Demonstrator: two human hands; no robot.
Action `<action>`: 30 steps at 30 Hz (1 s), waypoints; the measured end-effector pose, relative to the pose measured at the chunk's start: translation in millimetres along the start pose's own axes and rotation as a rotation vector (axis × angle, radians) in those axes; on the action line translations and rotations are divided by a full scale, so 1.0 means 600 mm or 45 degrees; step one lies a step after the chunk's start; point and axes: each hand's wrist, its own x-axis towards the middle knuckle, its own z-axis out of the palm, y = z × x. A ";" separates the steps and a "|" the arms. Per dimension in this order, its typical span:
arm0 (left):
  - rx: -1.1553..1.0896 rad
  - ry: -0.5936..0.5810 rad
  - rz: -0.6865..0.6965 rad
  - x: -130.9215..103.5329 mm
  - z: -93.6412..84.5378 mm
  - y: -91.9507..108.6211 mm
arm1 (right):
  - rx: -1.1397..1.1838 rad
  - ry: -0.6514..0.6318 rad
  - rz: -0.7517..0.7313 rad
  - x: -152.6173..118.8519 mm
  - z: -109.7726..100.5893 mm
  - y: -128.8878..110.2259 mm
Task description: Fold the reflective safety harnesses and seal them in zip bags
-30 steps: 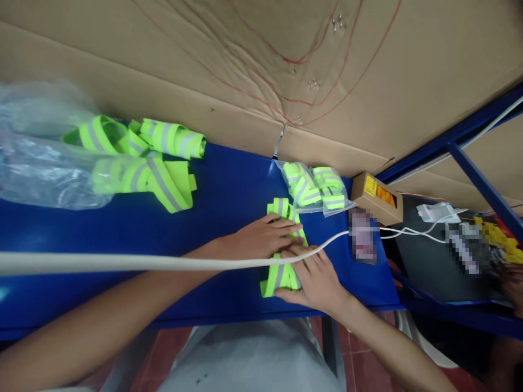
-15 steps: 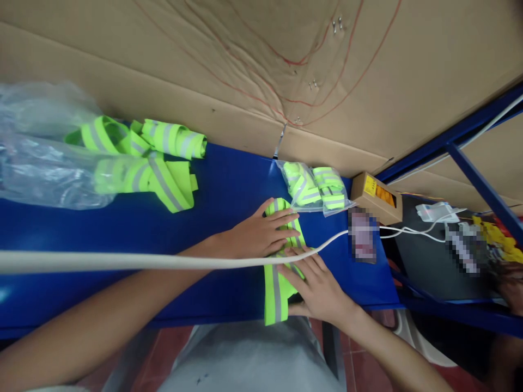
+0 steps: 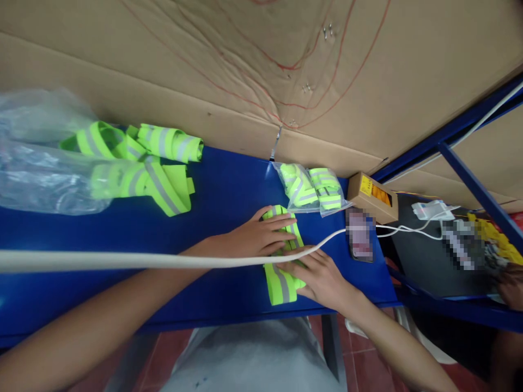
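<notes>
A fluorescent yellow-green reflective strap [image 3: 281, 288] with a grey stripe lies folded on the blue table in front of me. My left hand [image 3: 267, 233] rests flat across its far part, fingers stretched out and apart. Nearer my body, my right hand [image 3: 321, 275] grips the strap's near part, fingers over it and thumb at the side edge. A white cable [image 3: 229, 263] passes in front of the view and covers part of the strap and both hands. Just beyond lie two clear bags, one holding a folded strap [image 3: 300, 184] and the other a similar strap [image 3: 327, 185].
More loose reflective straps [image 3: 167, 142] lie at the left, partly inside a clear plastic bag [image 3: 44, 174]. Toward the right are a phone [image 3: 362, 239], a cardboard box [image 3: 370, 197] and a blue metal frame [image 3: 478, 185]. Another person's hand [image 3: 510, 288] shows at the far right.
The strap's near end has drawn in, away from the table's front edge, and shifted slightly right with my right hand. My left hand stays on the far part. The view has shifted slightly.
</notes>
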 end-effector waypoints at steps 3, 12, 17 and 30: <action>-0.182 0.018 -0.105 -0.006 -0.034 0.035 | -0.006 0.030 0.024 -0.001 0.005 -0.002; 0.104 0.543 -0.304 -0.110 -0.018 0.190 | 0.057 0.046 0.066 0.006 0.006 -0.006; 0.210 0.672 -0.323 -0.094 0.018 0.197 | 0.044 0.068 0.126 0.008 0.013 -0.014; -0.020 0.801 -0.353 -0.093 0.066 0.184 | 0.258 -0.070 0.117 0.033 -0.026 0.004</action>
